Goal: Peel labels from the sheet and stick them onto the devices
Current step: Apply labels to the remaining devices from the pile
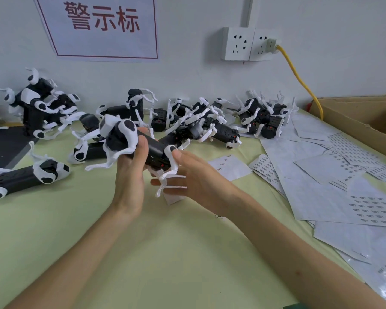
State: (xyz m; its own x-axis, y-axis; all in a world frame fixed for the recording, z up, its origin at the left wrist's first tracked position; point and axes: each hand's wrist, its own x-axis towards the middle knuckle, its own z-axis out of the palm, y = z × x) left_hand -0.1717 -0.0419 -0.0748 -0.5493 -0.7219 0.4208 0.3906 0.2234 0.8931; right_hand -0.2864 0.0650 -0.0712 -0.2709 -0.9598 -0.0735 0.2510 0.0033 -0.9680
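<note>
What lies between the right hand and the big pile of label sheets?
Head view: a nearly bare backing sheet by the right hand, then a printed label sheet at the pile.

Bare green desk (165, 253) lies open along the near edge. Black-and-white devices (201, 121) crowd the far edge and the left side. Loose label sheets (321, 197) cover the right side, and a cardboard box (354, 117) blocks the far right corner.

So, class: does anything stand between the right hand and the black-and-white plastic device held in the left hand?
Nothing separate does. The right hand is already touching the black-and-white plastic device, which the left hand grips. Only the device's own thin white straps dangle across the right hand.
</note>
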